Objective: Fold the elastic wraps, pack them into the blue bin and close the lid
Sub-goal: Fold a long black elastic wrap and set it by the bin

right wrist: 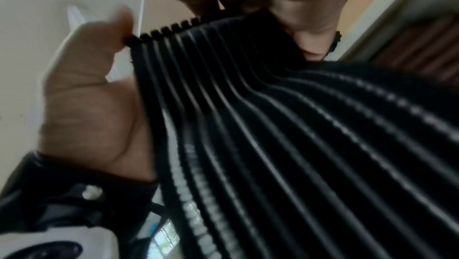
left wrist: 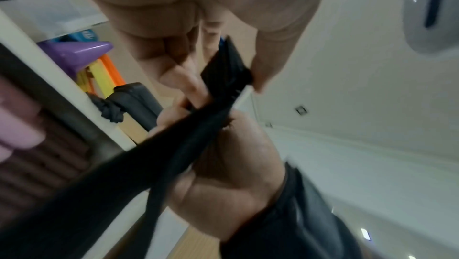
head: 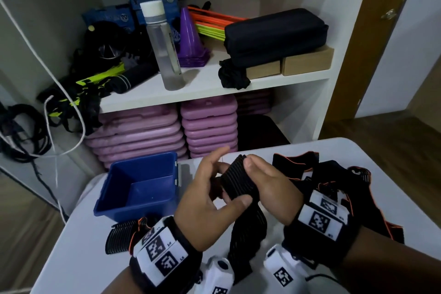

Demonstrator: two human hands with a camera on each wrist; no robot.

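I have a black ribbed elastic wrap (head: 238, 180) up off the table between both hands, partly folded into a thick wad, with its loose tail (head: 248, 234) hanging down toward my wrists. My right hand (head: 269, 192) has the thumb lying across the top of the wad and the fingers curled beneath, so it grips the folded part. My left hand (head: 205, 200) pinches the near edge under the thumb, its index finger lifted and loose. The left wrist view shows both hands meeting on the strip; the right wrist view is filled with the ribbing.

I judge this as mid-fold on the first wrap: the open blue plastic bin (head: 140, 186) sits just left of my hands on the white table (head: 83, 246) and looks empty. Its lid I cannot make out.

Next I reckon I must draw up the hanging tail and lay it over the wad without letting the layers spring apart, then carry it left into the bin.

A tangle of black, orange-edged wraps (head: 334, 179) waits to the right, and one more ribbed piece (head: 119, 236) lies by my left wrist.
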